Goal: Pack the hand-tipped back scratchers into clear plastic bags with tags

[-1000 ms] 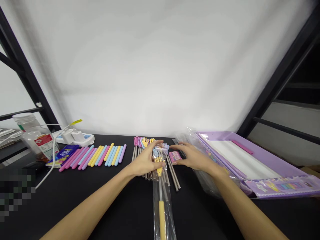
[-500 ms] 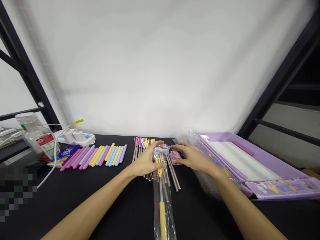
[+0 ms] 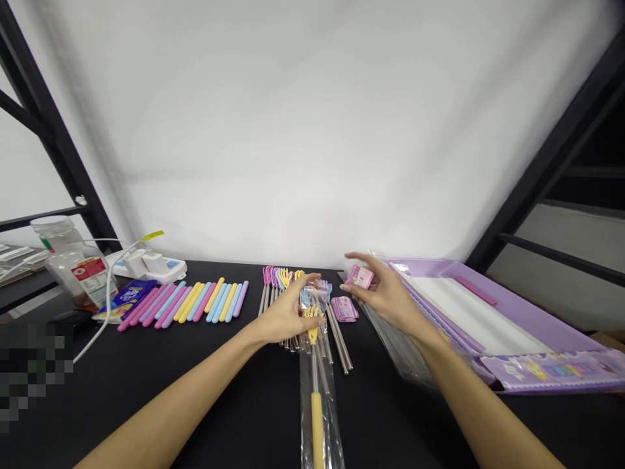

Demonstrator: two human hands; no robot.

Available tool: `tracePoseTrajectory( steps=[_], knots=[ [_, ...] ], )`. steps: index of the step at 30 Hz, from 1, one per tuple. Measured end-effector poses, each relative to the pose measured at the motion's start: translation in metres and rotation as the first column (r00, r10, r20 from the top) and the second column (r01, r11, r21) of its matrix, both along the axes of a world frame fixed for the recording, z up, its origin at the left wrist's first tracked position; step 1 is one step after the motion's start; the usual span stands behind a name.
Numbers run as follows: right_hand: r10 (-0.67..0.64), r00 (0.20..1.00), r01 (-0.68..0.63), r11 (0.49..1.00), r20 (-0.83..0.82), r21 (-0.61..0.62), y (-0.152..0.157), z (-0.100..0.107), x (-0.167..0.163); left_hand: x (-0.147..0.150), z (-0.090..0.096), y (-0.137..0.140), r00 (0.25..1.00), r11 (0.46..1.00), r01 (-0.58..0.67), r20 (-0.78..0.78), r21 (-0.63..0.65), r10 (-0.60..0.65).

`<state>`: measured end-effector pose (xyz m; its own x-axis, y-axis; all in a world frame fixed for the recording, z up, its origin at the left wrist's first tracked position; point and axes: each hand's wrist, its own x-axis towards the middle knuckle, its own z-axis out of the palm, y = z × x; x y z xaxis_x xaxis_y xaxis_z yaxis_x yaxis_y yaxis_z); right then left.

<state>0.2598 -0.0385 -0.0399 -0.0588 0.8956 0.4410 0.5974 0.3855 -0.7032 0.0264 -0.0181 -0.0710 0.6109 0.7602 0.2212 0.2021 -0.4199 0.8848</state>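
My left hand [image 3: 288, 316] is closed on the upper end of a clear plastic bag [image 3: 328, 404], its thumb and fingers around the bag's mouth. Inside the bag lies a back scratcher with a yellow claw, a metal rod and a yellow handle [image 3: 317, 423]. In my right hand [image 3: 385, 293] a small pink printed card [image 3: 360, 277] is pinched between thumb and fingers. Below it, a stack of similar pink cards [image 3: 344, 309] rests on the black table. Metal rods with coloured claw heads [image 3: 283, 279] lie behind and beside my left hand, partly hidden.
A row of pastel handle tubes [image 3: 195, 303] lies to the left. Farther left are a blue packet [image 3: 131, 296], a plastic jar [image 3: 81, 267] and a white power strip [image 3: 173, 268] with a cable. On the right are clear bags [image 3: 405, 348] and a purple display box [image 3: 532, 312].
My right hand has moved up and right from the pink card stack, lifting one card off it. My left hand stays at the bag.
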Motion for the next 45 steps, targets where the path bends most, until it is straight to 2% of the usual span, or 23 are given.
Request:
tracePoseTrajectory(
  steps=[3,6,12,14,16,18,19,23,33,36,40,45],
  knots=[
    [-0.009,0.979,0.005,1.0,-0.204,-0.021,-0.002,0.0,-0.007,0.0,-0.001,0.0,1.0,1.0,-0.01,-0.014,0.028,0.011],
    [0.017,0.96,-0.03,0.999,-0.279,-0.042,-0.004,0.001,-0.014,0.0,0.002,-0.001,1.0,0.998,-0.015,-0.02,0.059,0.017],
    [0.167,0.973,-0.176,0.983,-0.159,-0.044,-0.011,0.002,-0.028,0.001,0.008,-0.007,1.0,0.996,-0.01,0.0,0.092,0.01],
    [0.135,0.988,-0.135,0.991,-0.075,0.0,-0.012,0.0,-0.033,0.002,0.009,-0.01,1.0,0.997,0.009,0.014,0.076,-0.01],
    [0.024,1.0,-0.023,0.995,-0.009,0.101,-0.011,-0.001,-0.036,0.004,0.01,-0.013,0.998,0.998,0.043,0.036,0.048,-0.045],
    [-0.051,0.998,0.056,0.978,-0.032,0.201,-0.008,-0.002,-0.036,0.005,0.011,-0.016,0.994,0.996,0.088,0.061,0.022,-0.089],
    [-0.033,0.997,0.047,0.976,-0.065,0.214,-0.007,-0.002,-0.036,0.005,0.012,-0.017,0.991,0.994,0.107,0.072,0.017,-0.108],
    [0.128,0.98,-0.11,0.986,-0.15,0.125,-0.005,0.0,-0.029,0.005,0.013,-0.019,0.985,0.989,0.146,0.091,0.028,-0.148],
    [0.176,0.981,-0.166,0.98,-0.085,0.112,-0.007,0.006,-0.021,0.005,0.011,-0.015,0.989,0.993,0.093,0.104,0.077,-0.101],
    [0.211,0.977,-0.208,0.971,-0.01,0.116,-0.007,0.007,-0.021,0.005,0.01,-0.015,0.986,0.992,0.086,0.132,0.087,-0.097],
    [0.169,0.984,-0.176,0.967,0.055,0.185,-0.007,0.004,-0.024,0.005,0.012,-0.018,0.989,0.995,0.101,0.106,0.024,-0.103],
    [0.103,0.99,-0.09,0.987,-0.094,0.131,-0.007,0.0,-0.025,0.007,0.015,-0.022,0.984,0.991,0.134,0.113,0.02,-0.135]
  ],
)
